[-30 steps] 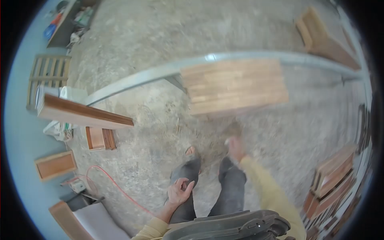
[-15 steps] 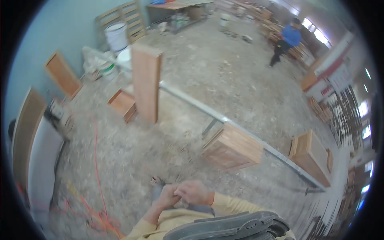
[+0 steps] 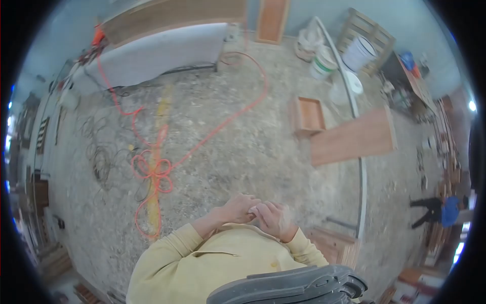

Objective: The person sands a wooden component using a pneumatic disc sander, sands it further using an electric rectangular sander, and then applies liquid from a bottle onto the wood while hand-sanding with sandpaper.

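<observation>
My left hand (image 3: 240,208) and my right hand (image 3: 275,219) meet in front of my yellow sweatshirt (image 3: 223,258). The fingers of both are curled and touch each other. A small pale spot shows between them, too small to name. The floor (image 3: 228,157) lies below, and neither hand touches any of the wooden pieces. Nearest to my right hand is a wooden cabinet (image 3: 331,245), partly hidden behind my sleeve.
A red hose (image 3: 223,134) lies looped on the floor. To the right, a wooden panel (image 3: 354,137) and an open drawer box (image 3: 310,115) stand by a long metal rail (image 3: 362,197). Buckets (image 3: 359,53) stand near the wall. A person in blue (image 3: 449,212) is at far right.
My view has swung left, so the panel, rail and cabinet now sit farther right. The red hose and the covered bench have come into fuller view. My hands stay together.
</observation>
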{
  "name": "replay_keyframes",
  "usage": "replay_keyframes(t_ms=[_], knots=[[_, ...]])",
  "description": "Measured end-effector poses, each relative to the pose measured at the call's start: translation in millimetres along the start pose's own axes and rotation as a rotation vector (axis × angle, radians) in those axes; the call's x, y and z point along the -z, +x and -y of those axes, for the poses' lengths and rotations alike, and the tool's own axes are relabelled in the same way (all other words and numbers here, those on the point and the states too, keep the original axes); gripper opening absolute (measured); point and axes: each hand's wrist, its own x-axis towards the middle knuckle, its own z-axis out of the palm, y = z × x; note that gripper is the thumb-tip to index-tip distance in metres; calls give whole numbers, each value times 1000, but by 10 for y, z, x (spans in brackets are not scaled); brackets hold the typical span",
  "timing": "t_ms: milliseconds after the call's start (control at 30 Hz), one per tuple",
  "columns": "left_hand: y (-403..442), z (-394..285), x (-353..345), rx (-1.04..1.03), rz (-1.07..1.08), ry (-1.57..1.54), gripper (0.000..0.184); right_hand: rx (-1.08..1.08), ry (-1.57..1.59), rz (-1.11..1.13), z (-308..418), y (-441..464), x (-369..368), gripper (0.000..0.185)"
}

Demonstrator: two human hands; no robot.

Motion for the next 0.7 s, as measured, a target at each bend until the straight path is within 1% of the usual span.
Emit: replay_keyframes(t_ms=[33, 100, 133, 233, 267, 333, 367, 433, 500, 567, 633, 667, 700], knots=[[-12, 93, 249, 19, -29, 18, 21, 36, 15, 3, -27, 299, -52, 4], [-15, 280, 643, 121, -69, 79, 21, 147, 62, 28, -130, 877, -147, 5], [6, 469, 727, 95, -166, 84, 22, 171, 72, 30, -191, 1142, -209, 5], [35, 994, 1115, 154, -277, 125, 21, 240, 80, 144, -408, 1903, -442, 11], [79, 1161, 1274, 164, -290, 136, 21, 259, 89, 143, -484, 2184, -516, 11], [209, 1428, 1658, 150, -403, 65, 24, 240, 173, 195, -632, 2762, -649, 15], [280, 1559, 1856, 164, -419, 75, 24, 261, 184, 200, -729, 3063, -725, 15], [440, 1748, 2300, 192, -545, 59, 29, 270, 242, 270, -922, 3701, -868, 18], [568, 1849, 2824, 253, -619, 72, 31, 302, 304, 312, -1048, 4374, -993, 18], [633, 1942, 3370, 311, -702, 79, 32, 337, 357, 365, -1089, 5080, -1122, 19], [610, 2055, 3786, 350, -812, -80, 29, 408, 446, 518, -1033, 5733, -1233, 20], [603, 2199, 3930, 363, -846, -82, 29, 434, 447, 544, -981, 6054, -1293, 20], [589, 2383, 4041, 339, -939, -42, 27, 459, 510, 595, -913, 6374, -1364, 20]])
